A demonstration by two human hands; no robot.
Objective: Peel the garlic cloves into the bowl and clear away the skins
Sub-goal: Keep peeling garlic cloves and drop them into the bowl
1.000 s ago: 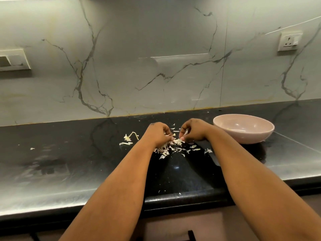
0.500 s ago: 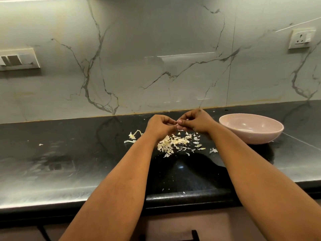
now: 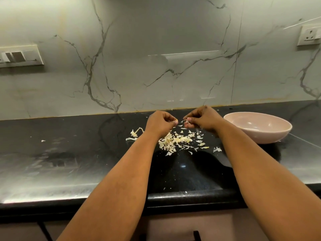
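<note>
Two hands, joined a moment ago, now part above the skins (image 3: 177, 141): left hand (image 3: 160, 123) pinching a clove (image 3: 176, 122), right hand (image 3: 202, 120) pinching a peeled-off skin strip (image 3: 184, 121), so peeling continues.

One head-worn camera looks forward and down over the tabletop (image 3: 69, 162), close above its front edge, facing the marble wall (image 3: 156, 49) behind it.

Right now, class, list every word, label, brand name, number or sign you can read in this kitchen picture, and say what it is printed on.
None can be read.
The pink bowl shows no print.
The wall socket and the switch plate show no readable marks; anything on them is too small to tell.
The black counter and the marble wall bear only veins and reflections.
</note>
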